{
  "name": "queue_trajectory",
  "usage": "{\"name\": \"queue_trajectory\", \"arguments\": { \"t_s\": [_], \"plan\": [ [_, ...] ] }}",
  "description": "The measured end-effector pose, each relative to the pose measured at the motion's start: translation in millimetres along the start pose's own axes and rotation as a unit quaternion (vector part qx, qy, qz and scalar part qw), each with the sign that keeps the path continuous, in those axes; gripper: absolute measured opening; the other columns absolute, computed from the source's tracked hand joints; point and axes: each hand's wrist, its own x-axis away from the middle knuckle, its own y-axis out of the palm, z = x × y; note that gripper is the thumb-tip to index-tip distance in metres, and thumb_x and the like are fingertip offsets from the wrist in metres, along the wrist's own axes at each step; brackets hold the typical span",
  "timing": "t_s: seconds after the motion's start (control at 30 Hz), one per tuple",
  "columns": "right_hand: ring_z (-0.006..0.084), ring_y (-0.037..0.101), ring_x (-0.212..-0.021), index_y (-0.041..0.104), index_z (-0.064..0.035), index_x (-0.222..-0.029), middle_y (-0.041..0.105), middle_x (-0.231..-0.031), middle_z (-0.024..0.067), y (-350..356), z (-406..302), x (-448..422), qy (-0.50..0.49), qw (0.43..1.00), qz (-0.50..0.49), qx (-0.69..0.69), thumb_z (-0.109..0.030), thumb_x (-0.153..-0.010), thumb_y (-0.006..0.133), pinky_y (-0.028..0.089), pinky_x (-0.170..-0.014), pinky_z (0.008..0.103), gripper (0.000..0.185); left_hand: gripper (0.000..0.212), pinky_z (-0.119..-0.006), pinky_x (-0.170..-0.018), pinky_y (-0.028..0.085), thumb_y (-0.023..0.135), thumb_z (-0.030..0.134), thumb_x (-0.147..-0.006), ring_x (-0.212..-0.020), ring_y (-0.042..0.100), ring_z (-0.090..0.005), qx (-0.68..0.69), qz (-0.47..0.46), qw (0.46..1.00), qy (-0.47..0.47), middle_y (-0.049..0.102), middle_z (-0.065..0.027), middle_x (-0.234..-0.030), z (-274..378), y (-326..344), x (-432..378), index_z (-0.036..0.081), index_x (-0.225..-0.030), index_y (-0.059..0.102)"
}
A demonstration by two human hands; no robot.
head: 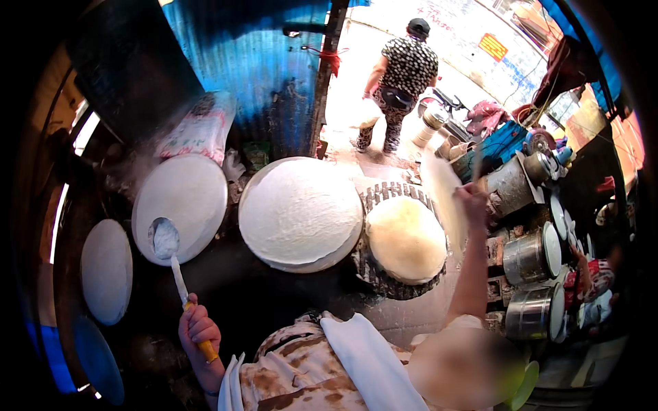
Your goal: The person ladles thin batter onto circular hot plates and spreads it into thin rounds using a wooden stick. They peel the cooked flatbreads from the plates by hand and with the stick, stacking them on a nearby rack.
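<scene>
My left hand (199, 329) grips the yellow-wrapped handle of a ladle (178, 280). The ladle's bowl, with white contents, is over the lower part of a round white surface (185, 192), where steam drifts. To its right is a larger round white surface (300, 213), slightly rough in texture. Further right a pale tan round (406, 239) lies on a dark slatted base (383, 192). My right hand (472, 199) is raised beyond it, closed around a thin, blurred stick (478, 162). A pale thin sheet (444, 192), motion-blurred, hangs beside that hand; how it is held cannot be told.
Metal pots (524, 259) stand on bricks (496, 251) along the right. A white disc (107, 272) is at far left. A printed sack (198, 128) leans by blue corrugated sheeting (277, 77). A person (408, 67) carrying a bag is outside the opening; another person (591, 277) is at far right.
</scene>
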Motion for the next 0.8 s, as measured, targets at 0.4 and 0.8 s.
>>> {"name": "queue_trajectory", "arguments": {
  "t_s": [0.4,0.8],
  "plan": [
    [0.0309,0.057,-0.059,0.062,-0.0026,-0.063,0.058,-0.064,0.0169,200.0,198.1,184.7,0.194,0.960,0.020,0.200,-0.023,-0.073,0.067,0.046,-0.060,0.0418,0.023,0.032,-0.021,-0.045,0.040,0.033,0.010,-0.097,-0.042,0.036,-0.0038,0.004,0.079,0.995,0.064,0.033,0.0026,-0.058,-55.7,16.4,-36.6,-0.006,-0.121,0.046],
    [0.0076,0.044,-0.050,0.049,0.0022,-0.111,0.044,-0.061,-0.0011,283.7,-66.9,128.7,0.222,0.849,-0.310,-0.366,-0.005,-0.084,0.053,0.035,-0.040,0.0219,0.028,0.013,-0.015,-0.036,0.031,0.037,0.011,-0.098,-0.040,0.032,0.0010,0.078,0.008,0.966,0.246,0.033,0.0047,-0.057,-49.1,6.2,82.0,0.004,-0.097,0.048]
  ]
}}
